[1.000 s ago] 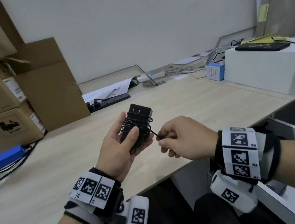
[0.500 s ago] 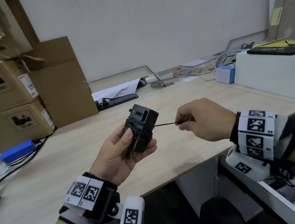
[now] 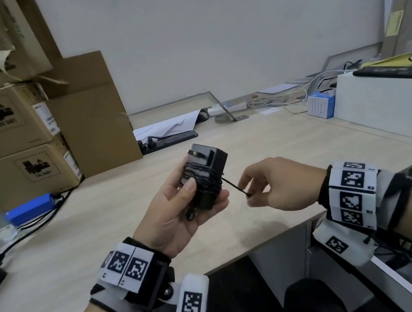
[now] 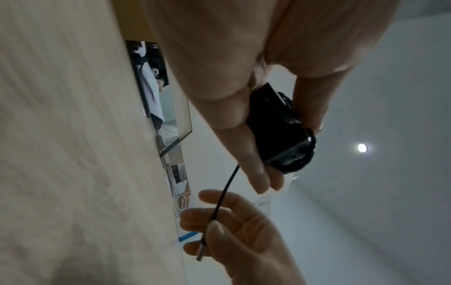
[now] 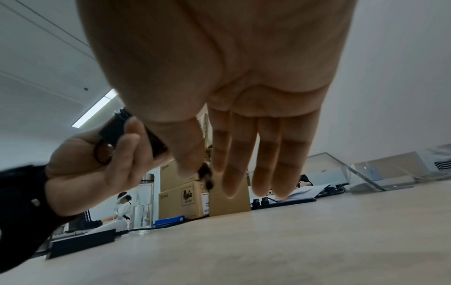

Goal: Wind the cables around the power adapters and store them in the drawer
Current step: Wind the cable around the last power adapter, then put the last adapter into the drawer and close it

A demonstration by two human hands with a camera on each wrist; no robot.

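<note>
- The black power adapter is held above the worktop in the left hand, thumb pressed over the coils
- The thin cable tail is pinched near its plug by the right hand
- The adapter is judged rigid and light; the cable limp, springy, best held near the tip under tension

Head cam looks down; wrist cams close, all share adapter.
</note>
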